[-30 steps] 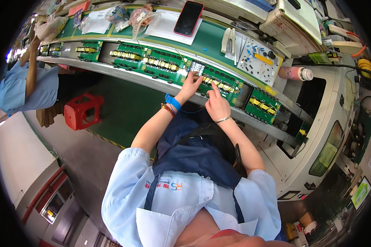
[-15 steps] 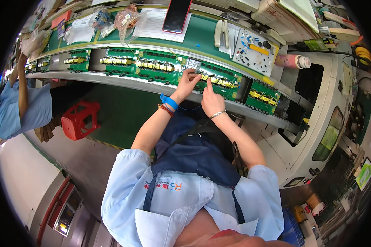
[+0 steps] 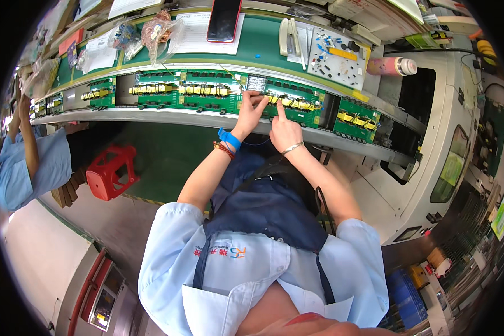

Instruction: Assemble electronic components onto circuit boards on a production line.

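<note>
A green circuit board (image 3: 297, 91) with a row of yellow-wrapped components (image 3: 293, 103) lies on the rail in front of me. My left hand (image 3: 251, 115) is at its left end, beside a shiny silvery piece (image 3: 256, 83). The thumb and index finger are bent towards each other near the first yellow component; whatever they pinch is too small to make out. With its index finger stretched out, my right hand (image 3: 286, 133) touches the yellow row, its other fingers curled and nothing visible in them. A blue band (image 3: 229, 138) circles my left wrist.
More boards (image 3: 204, 89) line the rail (image 3: 168, 115) to the left, and another board (image 3: 357, 120) is at the right. Behind are a phone (image 3: 224, 21), a tray of small parts (image 3: 326, 66) and a pink bottle (image 3: 392, 66). A red stool (image 3: 111, 173) and another person's sleeve (image 3: 33, 168) are left.
The view has shifted and turned slightly, so the bench things appear farther left. Both hands stay at the same board, the right index finger still on the yellow row.
</note>
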`<state>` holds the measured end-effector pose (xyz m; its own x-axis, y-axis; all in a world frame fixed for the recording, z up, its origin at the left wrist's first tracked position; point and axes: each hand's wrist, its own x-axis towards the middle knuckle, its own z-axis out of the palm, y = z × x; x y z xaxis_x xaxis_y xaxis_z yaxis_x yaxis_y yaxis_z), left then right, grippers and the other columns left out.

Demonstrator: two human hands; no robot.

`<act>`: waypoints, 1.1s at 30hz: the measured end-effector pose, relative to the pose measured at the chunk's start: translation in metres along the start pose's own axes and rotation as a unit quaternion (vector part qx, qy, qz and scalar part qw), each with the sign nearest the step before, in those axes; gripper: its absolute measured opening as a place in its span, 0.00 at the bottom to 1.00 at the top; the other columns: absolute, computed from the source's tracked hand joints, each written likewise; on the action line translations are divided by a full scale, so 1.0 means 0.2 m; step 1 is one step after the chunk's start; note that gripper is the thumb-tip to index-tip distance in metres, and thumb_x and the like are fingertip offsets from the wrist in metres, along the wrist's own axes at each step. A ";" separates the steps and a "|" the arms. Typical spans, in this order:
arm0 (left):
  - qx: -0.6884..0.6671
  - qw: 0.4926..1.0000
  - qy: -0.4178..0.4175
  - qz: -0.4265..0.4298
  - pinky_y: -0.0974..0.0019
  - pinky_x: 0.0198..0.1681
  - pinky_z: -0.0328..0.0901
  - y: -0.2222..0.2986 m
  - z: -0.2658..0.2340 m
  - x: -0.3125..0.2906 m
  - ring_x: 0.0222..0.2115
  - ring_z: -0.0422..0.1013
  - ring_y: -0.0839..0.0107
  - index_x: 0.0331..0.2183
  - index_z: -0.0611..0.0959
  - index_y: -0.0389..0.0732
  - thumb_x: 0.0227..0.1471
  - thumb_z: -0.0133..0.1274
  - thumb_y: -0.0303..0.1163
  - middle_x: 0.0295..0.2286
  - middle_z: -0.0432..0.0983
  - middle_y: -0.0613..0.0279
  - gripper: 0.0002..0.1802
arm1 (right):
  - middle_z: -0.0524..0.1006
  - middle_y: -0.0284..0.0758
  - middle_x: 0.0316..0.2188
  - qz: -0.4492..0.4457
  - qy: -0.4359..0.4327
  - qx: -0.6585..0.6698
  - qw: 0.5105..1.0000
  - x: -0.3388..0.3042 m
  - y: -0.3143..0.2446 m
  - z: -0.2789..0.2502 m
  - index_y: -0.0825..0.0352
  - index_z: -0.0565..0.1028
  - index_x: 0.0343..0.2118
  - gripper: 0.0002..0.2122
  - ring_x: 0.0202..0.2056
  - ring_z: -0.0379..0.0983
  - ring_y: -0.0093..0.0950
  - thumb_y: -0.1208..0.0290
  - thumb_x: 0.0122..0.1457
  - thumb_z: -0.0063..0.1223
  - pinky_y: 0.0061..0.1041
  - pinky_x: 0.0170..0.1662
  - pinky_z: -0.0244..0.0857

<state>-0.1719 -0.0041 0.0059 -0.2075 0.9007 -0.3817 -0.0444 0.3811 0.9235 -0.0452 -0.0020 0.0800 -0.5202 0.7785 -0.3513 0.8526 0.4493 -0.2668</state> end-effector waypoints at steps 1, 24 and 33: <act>0.048 0.999 0.011 0.004 0.67 0.36 0.64 0.02 0.00 -0.01 0.34 0.70 0.66 0.38 0.65 0.34 0.50 0.52 0.31 0.30 0.73 0.52 0.17 | 0.59 0.45 0.54 0.020 -0.015 0.023 0.999 -0.01 0.01 -0.01 0.73 0.73 0.28 0.09 0.21 0.74 0.35 0.74 0.45 0.47 0.32 0.24 0.69; 0.488 0.810 -0.079 0.315 0.58 0.52 0.52 0.06 -0.07 -0.34 0.50 0.59 0.60 0.40 0.71 0.35 0.40 0.46 0.24 0.49 0.63 0.54 0.19 | 0.72 0.33 0.29 0.106 0.096 0.259 0.955 -0.44 0.40 0.03 0.62 0.72 0.27 0.05 0.27 0.70 0.37 0.76 0.48 0.44 0.33 0.29 0.64; 0.491 0.810 -0.076 0.312 0.59 0.51 0.53 0.05 -0.07 -0.39 0.48 0.60 0.61 0.39 0.72 0.36 0.41 0.47 0.26 0.47 0.65 0.56 0.17 | 0.71 0.29 0.40 0.092 0.113 0.248 0.958 -0.43 0.44 0.07 0.62 0.71 0.27 0.05 0.28 0.71 0.35 0.76 0.46 0.45 0.33 0.30 0.65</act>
<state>-0.1697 -0.0728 0.0452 0.2352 0.9688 0.0777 0.8370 -0.2426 0.4905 0.0743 -0.0355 0.0752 -0.2919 0.9244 -0.2457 0.7712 0.0755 -0.6321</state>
